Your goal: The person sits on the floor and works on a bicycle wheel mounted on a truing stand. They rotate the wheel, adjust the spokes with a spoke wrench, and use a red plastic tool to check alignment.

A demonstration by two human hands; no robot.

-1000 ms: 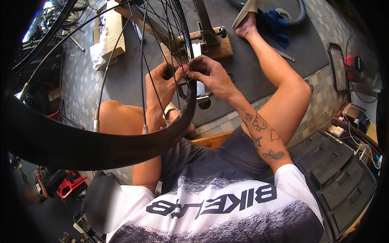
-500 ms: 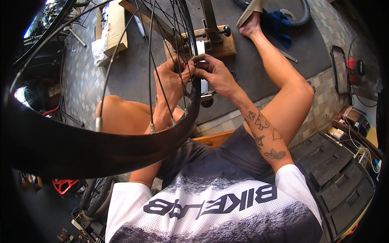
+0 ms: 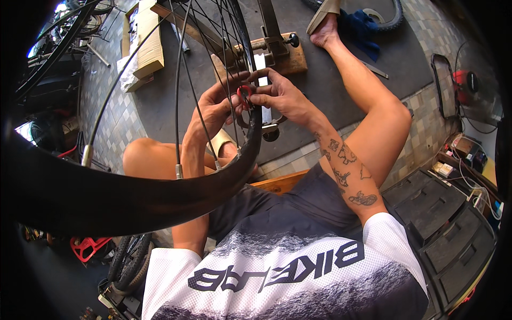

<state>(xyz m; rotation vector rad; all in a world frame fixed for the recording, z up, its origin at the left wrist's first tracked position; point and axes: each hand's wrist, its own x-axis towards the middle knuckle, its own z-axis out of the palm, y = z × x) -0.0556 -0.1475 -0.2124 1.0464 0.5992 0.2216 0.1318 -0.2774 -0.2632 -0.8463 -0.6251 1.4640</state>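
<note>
Holding red piece (image 3: pixel 245 89), wearing lettered shirt (image 3: pixel 282 266)

Premises are a bicycle workshop, evidenced by a spoked wheel (image 3: pixel 154 202), wood-based metal stand (image 3: pixel 273 29), knobbly tyre (image 3: pixel 396 20) and bicycles (image 3: pixel 95 22).

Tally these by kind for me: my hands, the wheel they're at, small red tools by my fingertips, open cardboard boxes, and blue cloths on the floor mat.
Hands: 2 (left hand, right hand)
Wheel at the hands: 1
Small red tool: 1
Open cardboard box: 1
Blue cloth: 1
Total: 6
</note>
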